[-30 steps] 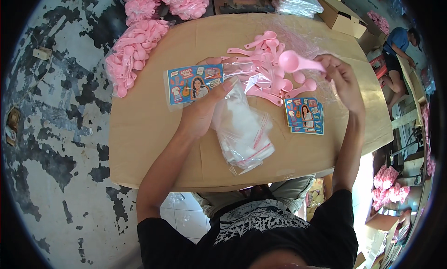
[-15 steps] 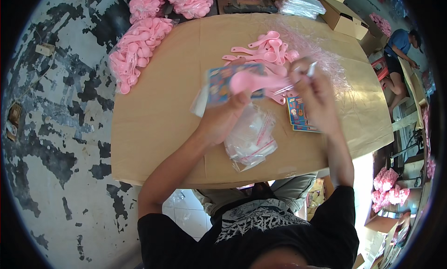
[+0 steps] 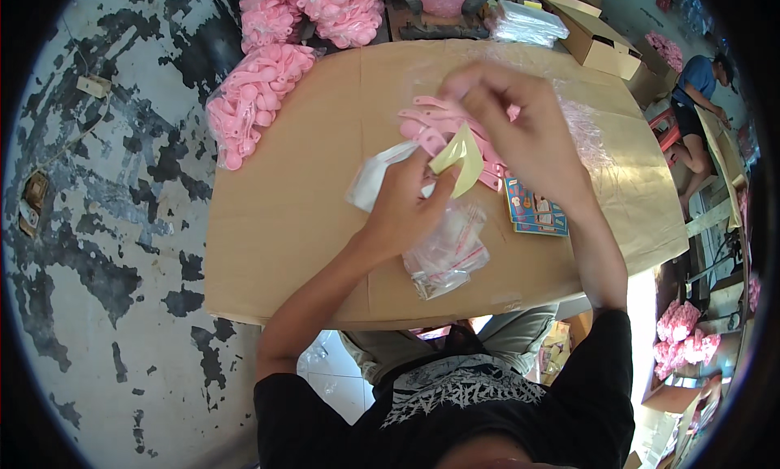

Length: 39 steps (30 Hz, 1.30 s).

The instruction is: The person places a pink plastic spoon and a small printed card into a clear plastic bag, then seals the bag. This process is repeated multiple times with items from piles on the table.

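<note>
My left hand (image 3: 404, 203) pinches a bent pale yellow card (image 3: 465, 162) over the table. A pink measuring spoon (image 3: 431, 139) shows right at its fingertips; whether it is held too I cannot tell. Raised above the spoon pile, my right hand (image 3: 520, 124) has curled fingers drawn together, blurred at the tips, so anything between them is hidden. Behind both hands lies the pile of pink spoons (image 3: 439, 105), partly covered. White sheets in clear plastic (image 3: 375, 175) lie under the left hand, and clear plastic bags (image 3: 448, 254) are nearer me. Blue printed cards (image 3: 536, 211) are stacked below the right wrist.
Bags of pink spoons (image 3: 258, 95) stand along the far left edge of the brown-covered table (image 3: 276, 250). Thin clear plastic strips (image 3: 581, 124) spread at the right. Flat plastic packs (image 3: 526, 22) and an open carton (image 3: 597, 43) are at the back. Another person (image 3: 697, 87) sits far right.
My right hand has moved up and left, away from the spoon handle. The blue-faced card in my left hand has given way to a bent pale yellow surface. The whole view has shifted slightly.
</note>
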Available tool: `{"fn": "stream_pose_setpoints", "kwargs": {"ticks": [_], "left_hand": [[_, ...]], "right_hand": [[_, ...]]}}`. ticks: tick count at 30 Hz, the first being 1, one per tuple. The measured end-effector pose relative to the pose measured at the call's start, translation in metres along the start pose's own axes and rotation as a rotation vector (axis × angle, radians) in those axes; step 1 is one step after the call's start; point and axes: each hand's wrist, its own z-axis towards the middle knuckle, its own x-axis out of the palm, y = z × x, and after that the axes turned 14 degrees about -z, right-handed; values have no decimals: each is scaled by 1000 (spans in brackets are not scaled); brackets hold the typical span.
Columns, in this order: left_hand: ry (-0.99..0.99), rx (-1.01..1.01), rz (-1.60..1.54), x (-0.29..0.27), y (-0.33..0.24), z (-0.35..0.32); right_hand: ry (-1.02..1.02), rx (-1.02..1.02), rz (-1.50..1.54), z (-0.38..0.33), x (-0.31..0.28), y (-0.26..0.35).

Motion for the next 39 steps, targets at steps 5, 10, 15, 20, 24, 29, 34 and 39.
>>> {"fn": "stream_pose_setpoints", "kwargs": {"ticks": [5,10,15,20,24,29,34,39], "left_hand": [[290,-325,-299,-28,-38,-3],[130,-410,-466,-31,-49,5],[-106,-272,-359,-35,-35,5],[-145,-176,-142,-31,-30,1],[-88,-225,-56,-29,-28,-3],[3,-266,119,-24,-28,-3],[-122,-135,48,-21,-23,-2],[-187,-217,-496,-23,-20,8]], "right_hand": [[239,-33,286,7,-4,-38],[463,91,455,9,12,-43],[-89,-167,-109,7,32,-31],[-157,-469,-284,7,38,-31],[-150,-512,-359,4,48,-38],[-121,-521,-372,-1,57,-49],[-73,-47,162,9,33,-50],[-101,21,434,17,-61,-111]]}}
